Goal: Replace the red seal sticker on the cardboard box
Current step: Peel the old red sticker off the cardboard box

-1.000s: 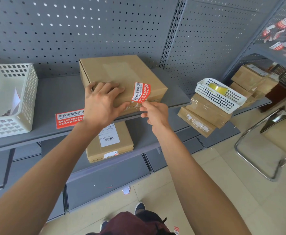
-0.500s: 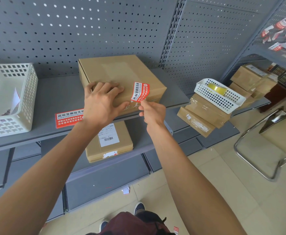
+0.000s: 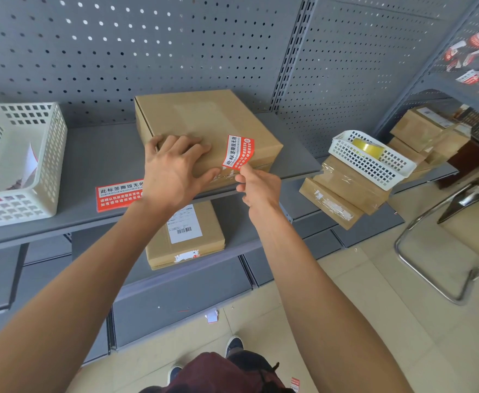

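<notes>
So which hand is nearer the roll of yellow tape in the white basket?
Right. The right hand is between it and the left hand, far from the yellow tape roll.

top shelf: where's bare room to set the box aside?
Bare grey strip on the top shelf between the white basket and the cardboard box, behind the spare red sticker. Narrower patch right of the box, up to the shelf's end. Crowded: the box's front edge, where left hand presses and right hand pinches the red seal sticker.
</notes>
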`<control>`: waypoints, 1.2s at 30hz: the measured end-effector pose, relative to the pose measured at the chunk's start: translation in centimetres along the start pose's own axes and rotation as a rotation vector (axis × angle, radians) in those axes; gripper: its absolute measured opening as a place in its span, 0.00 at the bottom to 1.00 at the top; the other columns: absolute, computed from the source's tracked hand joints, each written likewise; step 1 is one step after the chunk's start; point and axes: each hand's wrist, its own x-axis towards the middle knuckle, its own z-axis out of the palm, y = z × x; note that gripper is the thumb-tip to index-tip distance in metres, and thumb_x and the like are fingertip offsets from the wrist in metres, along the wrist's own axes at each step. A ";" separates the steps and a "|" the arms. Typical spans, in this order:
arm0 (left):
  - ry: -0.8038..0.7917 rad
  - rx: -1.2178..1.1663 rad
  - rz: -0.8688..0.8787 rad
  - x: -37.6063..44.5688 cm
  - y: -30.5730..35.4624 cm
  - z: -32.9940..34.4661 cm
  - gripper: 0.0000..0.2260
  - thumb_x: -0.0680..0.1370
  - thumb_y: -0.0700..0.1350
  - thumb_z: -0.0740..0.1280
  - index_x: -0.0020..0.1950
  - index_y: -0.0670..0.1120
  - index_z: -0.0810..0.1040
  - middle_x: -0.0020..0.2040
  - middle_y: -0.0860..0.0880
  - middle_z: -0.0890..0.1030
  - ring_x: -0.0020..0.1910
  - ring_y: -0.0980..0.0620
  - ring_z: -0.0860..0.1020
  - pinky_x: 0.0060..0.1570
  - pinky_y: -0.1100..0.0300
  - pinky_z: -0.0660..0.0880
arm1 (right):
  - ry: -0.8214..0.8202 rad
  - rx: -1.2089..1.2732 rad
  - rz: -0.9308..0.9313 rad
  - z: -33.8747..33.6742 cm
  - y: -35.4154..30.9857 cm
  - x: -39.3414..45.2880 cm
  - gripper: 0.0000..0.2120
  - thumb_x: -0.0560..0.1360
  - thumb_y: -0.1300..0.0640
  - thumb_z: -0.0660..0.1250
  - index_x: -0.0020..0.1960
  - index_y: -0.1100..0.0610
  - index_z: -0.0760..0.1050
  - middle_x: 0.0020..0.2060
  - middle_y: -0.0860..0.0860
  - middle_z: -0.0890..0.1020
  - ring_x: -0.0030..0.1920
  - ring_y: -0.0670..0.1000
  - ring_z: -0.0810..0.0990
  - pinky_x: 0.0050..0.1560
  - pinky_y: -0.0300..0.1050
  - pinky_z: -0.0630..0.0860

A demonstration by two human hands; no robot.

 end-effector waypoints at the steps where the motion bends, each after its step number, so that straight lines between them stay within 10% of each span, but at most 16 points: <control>1: 0.000 0.001 0.000 0.0 0.0 0.0 0.22 0.75 0.63 0.69 0.60 0.48 0.83 0.60 0.49 0.84 0.56 0.42 0.80 0.65 0.41 0.68 | -0.004 0.001 0.001 0.0 0.0 0.0 0.07 0.77 0.53 0.73 0.42 0.55 0.82 0.35 0.49 0.84 0.24 0.42 0.75 0.26 0.34 0.67; 36: -0.025 -0.006 0.000 0.0 -0.1 -0.1 0.23 0.76 0.63 0.68 0.62 0.48 0.83 0.61 0.48 0.83 0.58 0.42 0.80 0.66 0.42 0.66 | -0.071 -0.056 -0.034 -0.8 0.4 0.5 0.05 0.77 0.55 0.72 0.43 0.54 0.83 0.35 0.48 0.86 0.28 0.46 0.78 0.35 0.40 0.67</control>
